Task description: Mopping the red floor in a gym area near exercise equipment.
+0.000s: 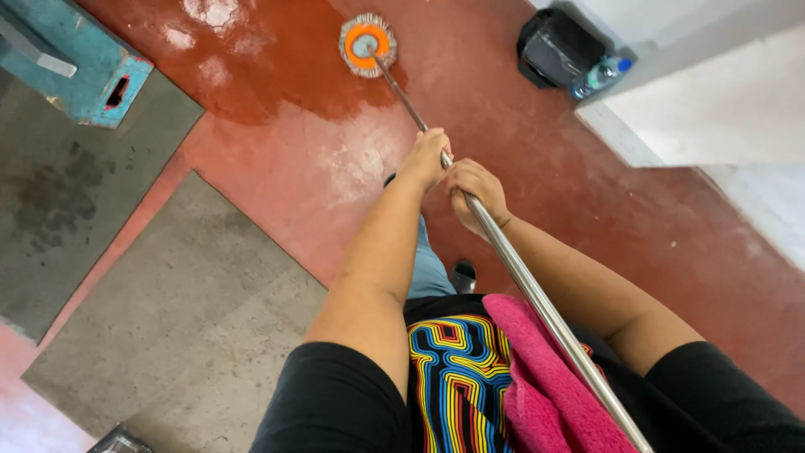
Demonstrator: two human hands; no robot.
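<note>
Red floor (587,168) wet and shiny ahead, biggest worry: shoe (463,275) slips if I step onto that patch. Grey mats (168,285) on my left, mop could snag edge. Black bag (553,50) with bottle (599,75) close, wide swing knocks it. Pink towel (537,377) on my waist rubs pole (520,273), might drop. Both fists clenched round pole: left hand (426,159) ahead, right hand (476,189) just behind. Mop head (367,44) flat on floor, far end.

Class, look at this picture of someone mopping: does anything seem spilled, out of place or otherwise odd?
Around the mop head the red floor is darker and glossy: it is wet there, not damaged. A pink cloth lies draped over the person's lap, which is unusual. Both the left hand and right hand grip the metal handle.
</note>
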